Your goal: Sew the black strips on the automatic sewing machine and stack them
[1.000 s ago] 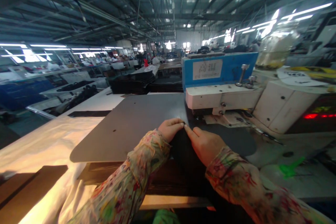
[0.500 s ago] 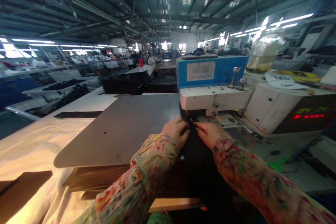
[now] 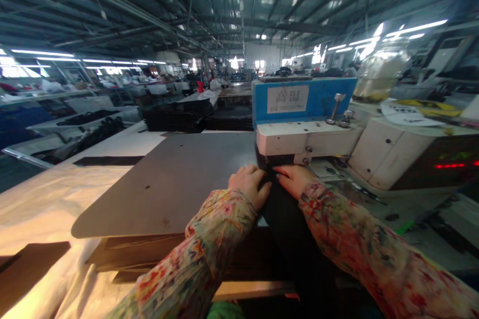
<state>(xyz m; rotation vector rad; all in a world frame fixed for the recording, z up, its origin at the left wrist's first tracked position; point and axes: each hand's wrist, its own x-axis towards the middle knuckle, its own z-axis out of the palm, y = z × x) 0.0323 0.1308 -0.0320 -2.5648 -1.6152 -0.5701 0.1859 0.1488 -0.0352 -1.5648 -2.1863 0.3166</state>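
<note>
Black fabric strip runs from the person's lap up onto the grey work plate, its far end lying right under the head of the sewing machine. Compared with one second back, both hands have moved forward with the strip: then the pinched end sat well short of the machine, now it lies at the foot of the head. Judgement: the end has been fed into place for stitching, and the hands are steadying it there.

Left hand: fingers curled and close together, pressing the left edge of the strip down on the plate. Right hand: fingers extended forward, together, tips on the strip's right edge, partly hidden in the shadow beneath the head. Whether either hand truly pinches the fabric or only presses it flat cannot be told. Both arms wear patterned floral sleeves.

Further out: red display lights glow on the machine's right body; a cream cloth covers the table to the left; stacks of dark material sit beyond the plate.
</note>
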